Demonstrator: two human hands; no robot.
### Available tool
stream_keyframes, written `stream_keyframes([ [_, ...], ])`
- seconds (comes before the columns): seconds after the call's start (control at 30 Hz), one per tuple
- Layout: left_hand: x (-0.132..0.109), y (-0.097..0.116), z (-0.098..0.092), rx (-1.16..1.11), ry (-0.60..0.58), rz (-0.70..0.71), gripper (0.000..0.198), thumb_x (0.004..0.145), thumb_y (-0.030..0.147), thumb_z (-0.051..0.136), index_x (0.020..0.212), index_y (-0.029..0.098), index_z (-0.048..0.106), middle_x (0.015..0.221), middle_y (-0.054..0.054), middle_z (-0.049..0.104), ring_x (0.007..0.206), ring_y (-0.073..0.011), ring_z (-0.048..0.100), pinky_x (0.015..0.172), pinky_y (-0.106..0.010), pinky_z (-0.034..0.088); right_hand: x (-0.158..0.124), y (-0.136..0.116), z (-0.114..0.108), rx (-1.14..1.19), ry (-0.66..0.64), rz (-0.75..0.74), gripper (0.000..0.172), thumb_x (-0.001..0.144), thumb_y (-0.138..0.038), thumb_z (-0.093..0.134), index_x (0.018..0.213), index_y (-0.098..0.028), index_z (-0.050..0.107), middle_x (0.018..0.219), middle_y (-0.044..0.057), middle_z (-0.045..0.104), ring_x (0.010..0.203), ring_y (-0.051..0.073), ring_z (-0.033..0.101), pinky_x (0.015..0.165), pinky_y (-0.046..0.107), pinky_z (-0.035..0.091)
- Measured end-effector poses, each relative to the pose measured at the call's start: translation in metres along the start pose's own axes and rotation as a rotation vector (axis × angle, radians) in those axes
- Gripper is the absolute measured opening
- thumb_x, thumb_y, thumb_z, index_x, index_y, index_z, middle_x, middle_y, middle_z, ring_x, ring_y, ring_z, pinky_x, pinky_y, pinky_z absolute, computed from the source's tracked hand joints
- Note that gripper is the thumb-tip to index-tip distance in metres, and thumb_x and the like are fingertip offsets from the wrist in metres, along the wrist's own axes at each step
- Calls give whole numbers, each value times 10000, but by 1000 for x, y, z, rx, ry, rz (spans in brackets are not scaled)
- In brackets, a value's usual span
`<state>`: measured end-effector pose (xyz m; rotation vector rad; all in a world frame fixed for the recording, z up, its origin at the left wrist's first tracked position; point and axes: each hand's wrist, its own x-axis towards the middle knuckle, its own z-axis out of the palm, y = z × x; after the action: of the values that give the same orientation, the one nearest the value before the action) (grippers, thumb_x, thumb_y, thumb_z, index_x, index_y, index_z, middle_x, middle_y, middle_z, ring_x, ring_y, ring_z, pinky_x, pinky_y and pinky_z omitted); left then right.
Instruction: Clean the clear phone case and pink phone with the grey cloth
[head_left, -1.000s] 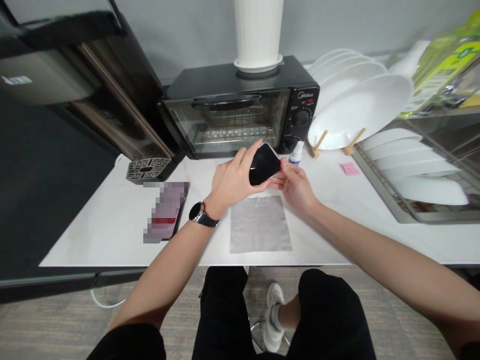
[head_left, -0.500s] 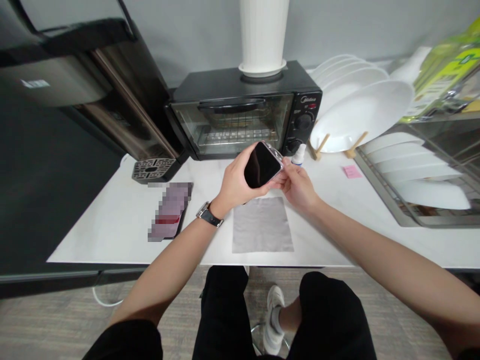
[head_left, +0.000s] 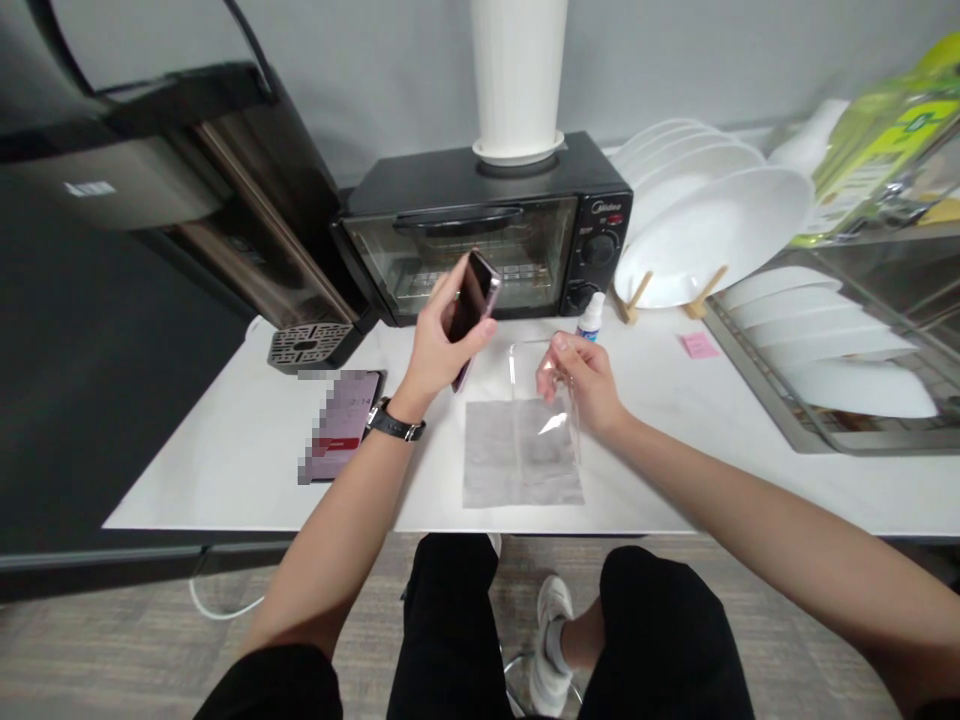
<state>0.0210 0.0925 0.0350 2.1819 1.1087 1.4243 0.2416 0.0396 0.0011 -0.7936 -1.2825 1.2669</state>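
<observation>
phone (head_left: 474, 300): black glass, pinkish-mauve edge
clear case (head_left: 525, 362): colourless, white glints
cloth (head_left: 487, 470): plain silver-grey
tabletop (head_left: 217, 480): white, faint grey veining
toaster oven (head_left: 480, 172): black, with a red-lit spot on the panel
plates (head_left: 712, 225): plain white
sticky note (head_left: 700, 345): pink
bottle (head_left: 591, 325): white, blue label
watch (head_left: 394, 425): black

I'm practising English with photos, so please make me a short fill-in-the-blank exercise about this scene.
The left hand holds a ____ with a dark glass screen.
The right hand grips a clear phone case above a ____ cloth.
A black wristwatch sits on the ____ wrist.
A black ____ oven stands behind both hands.

Answers: phone; grey; left; toaster.
</observation>
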Motion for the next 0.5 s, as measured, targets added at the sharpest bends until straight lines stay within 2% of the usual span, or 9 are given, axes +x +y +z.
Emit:
stream_keyframes([
  [0.03, 0, 1, -1, 35, -50, 29, 990, 915, 880, 582, 1688, 273, 458, 1458, -142, 658, 1292, -321, 675, 1081, -459, 577, 0, 1, -1, 3, -10, -3, 546, 1007, -710, 692, 693, -273, 603, 594, -3, 681, 473, 165, 533, 495, 333, 434],
  [0.1, 0, 2, -3, 60, -99, 48, 995, 898, 808, 680, 1685, 235, 471, 1437, -146, 680, 1299, -332, 668, 1113, -475, 557, 0, 2, -3, 23, -16, -21, 531, 999, -693, 711, 692, -273, 604, 594, -1, 675, 482, 167, 531, 504, 337, 424],
  [0.23, 1, -2, -7, 140, -233, 41, 898, 930, 607, 743, 1693, 223, 469, 1481, -140, 691, 1329, -322, 671, 1169, -468, 516, 2, 1, -3, 88, 5, -62, 526, 997, -675, 715, 688, -267, 592, 579, 5, 646, 483, 166, 508, 505, 338, 405],
  [0.4, -4, -10, -2, 261, -515, -20, 864, 935, 542, 750, 1683, 198, 489, 1489, -148, 686, 1341, -324, 689, 1155, -436, 528, 5, -2, -1, 140, 27, -83, 564, 984, -710, 699, 669, -265, 552, 551, -8, 593, 476, 161, 489, 476, 321, 385],
  [0.5, -9, -15, 4, 334, -593, -38, 780, 969, 510, 714, 1674, 255, 497, 1548, -117, 645, 1428, -318, 632, 1211, -438, 495, 5, -3, 0, 147, 30, -79, 533, 992, -675, 708, 680, -262, 584, 541, -12, 588, 469, 151, 467, 480, 315, 392],
])
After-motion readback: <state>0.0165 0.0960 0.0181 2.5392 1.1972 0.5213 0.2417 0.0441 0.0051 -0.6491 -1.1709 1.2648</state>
